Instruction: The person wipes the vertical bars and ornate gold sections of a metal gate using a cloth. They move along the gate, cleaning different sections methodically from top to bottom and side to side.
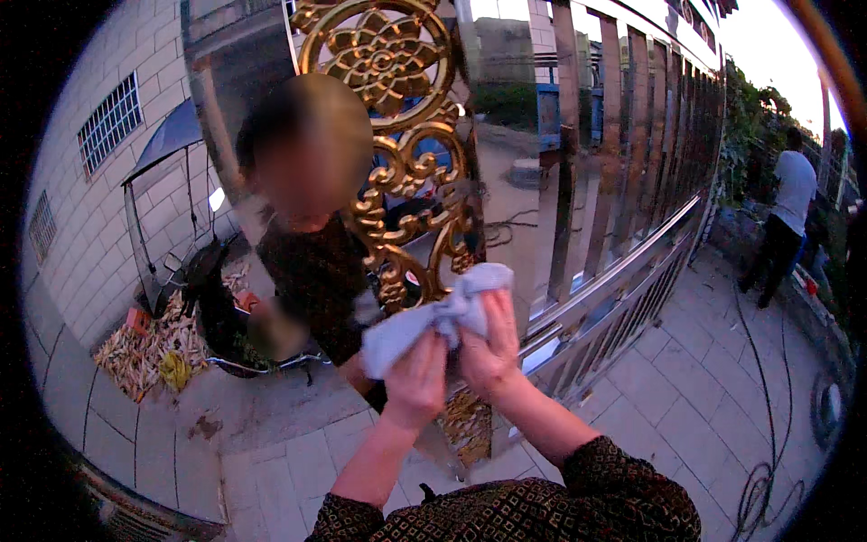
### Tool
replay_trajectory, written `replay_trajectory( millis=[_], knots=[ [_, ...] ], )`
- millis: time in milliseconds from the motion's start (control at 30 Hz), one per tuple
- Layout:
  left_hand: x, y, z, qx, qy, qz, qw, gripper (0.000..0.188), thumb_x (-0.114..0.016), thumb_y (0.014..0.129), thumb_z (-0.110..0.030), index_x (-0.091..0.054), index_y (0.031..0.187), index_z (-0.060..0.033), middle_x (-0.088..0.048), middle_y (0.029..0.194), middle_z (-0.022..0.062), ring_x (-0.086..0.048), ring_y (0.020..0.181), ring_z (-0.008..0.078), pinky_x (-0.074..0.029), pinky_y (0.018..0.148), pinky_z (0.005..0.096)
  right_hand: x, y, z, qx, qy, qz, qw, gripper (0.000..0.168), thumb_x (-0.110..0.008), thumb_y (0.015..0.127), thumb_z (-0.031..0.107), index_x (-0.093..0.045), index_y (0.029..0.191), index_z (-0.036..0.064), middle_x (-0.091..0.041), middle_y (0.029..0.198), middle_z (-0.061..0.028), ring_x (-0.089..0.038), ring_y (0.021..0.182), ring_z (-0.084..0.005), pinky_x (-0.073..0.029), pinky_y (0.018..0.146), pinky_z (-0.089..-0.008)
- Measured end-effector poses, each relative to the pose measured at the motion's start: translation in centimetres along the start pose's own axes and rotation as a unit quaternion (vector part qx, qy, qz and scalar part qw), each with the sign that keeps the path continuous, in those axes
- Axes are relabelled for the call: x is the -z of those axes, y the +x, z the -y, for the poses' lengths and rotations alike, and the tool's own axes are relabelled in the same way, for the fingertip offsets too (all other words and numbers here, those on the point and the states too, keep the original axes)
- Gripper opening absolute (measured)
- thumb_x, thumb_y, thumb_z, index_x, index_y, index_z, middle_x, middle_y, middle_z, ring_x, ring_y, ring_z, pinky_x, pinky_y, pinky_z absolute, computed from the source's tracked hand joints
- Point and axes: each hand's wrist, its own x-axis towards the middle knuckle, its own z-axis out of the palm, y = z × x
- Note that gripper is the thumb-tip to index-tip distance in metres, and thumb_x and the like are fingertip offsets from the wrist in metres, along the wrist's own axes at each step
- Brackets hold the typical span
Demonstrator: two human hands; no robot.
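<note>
A bunched white cloth [443, 315] is held between my two hands, in front of a gate of polished metal with a gold ornamental scroll panel [406, 203]. The fingers of my left hand [416, 383] grip the cloth's left and lower part. My right hand [489, 345] holds its right side, the fingers pointing up over it. A mirror-like panel [305, 264] left of the scrollwork shows a reflection of a person. Whether the cloth touches the gate is hard to tell.
Metal bars [609, 156] run off to the right. A co-worker [789, 196] stands at the far right near a low wall. Loose cable [765, 467] lies on the paving. At left are a canopied vehicle [169, 142] and a pile of corn cobs [159, 345].
</note>
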Motion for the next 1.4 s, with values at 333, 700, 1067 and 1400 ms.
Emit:
replay_trajectory(
  millis=[333, 700, 1067, 1400],
  knots=[
    [-7.0, 2.9, -4.9, 0.022, -0.025, 0.088, 0.996, 0.043, -0.048, 0.079, -0.003, -0.048, 0.12, 0.0068, -0.041, 0.132, 0.017, -0.05, 0.112, 0.0323, -0.043, 0.09, 0.0384, 3.5, -3.0, -7.7, -0.018, -0.192, 0.051, 0.98, 0.026, -0.056, 0.078, 0.011, -0.059, 0.1, -0.002, -0.036, 0.129, -0.0287, -0.038, 0.119, -0.0452, -0.032, 0.098, -0.0514],
    [-11.2, 3.9, -6.3, 0.118, -0.061, 0.032, 0.991, 0.045, -0.052, 0.076, 0.0, -0.046, 0.12, 0.0083, -0.039, 0.131, 0.0243, -0.037, 0.121, 0.0398, -0.028, 0.101, 0.0465, 3.8, -0.4, -9.7, -0.161, 0.054, 0.034, 0.985, 0.043, -0.056, 0.083, 0.01, -0.044, 0.124, 0.004, -0.049, 0.116, -0.0202, -0.051, 0.106, -0.0332, -0.04, 0.091, -0.0364],
    [-13.5, 1.8, -7.8, 0.076, 0.069, 0.068, 0.992, 0.035, -0.047, 0.089, -0.009, -0.043, 0.12, 0.0073, -0.038, 0.13, 0.0263, -0.038, 0.12, 0.0399, -0.031, 0.099, 0.0464, 5.3, -3.9, -12.2, -0.152, 0.049, 0.065, 0.985, 0.049, -0.055, 0.083, 0.017, -0.038, 0.126, 0.005, -0.056, 0.098, -0.0195, -0.059, 0.078, -0.0356, -0.049, 0.064, -0.039],
    [-15.3, -1.0, -8.6, 0.089, 0.098, 0.057, 0.99, 0.038, -0.047, 0.089, -0.01, -0.04, 0.122, 0.0066, -0.036, 0.128, 0.0315, -0.038, 0.117, 0.0446, -0.033, 0.097, 0.0484, 7.0, -4.0, -13.8, -0.091, 0.107, 0.17, 0.975, 0.046, -0.055, 0.08, 0.017, -0.039, 0.12, 0.0, -0.055, 0.09, -0.0204, -0.056, 0.074, -0.0368, -0.047, 0.063, -0.0413]
  ],
)
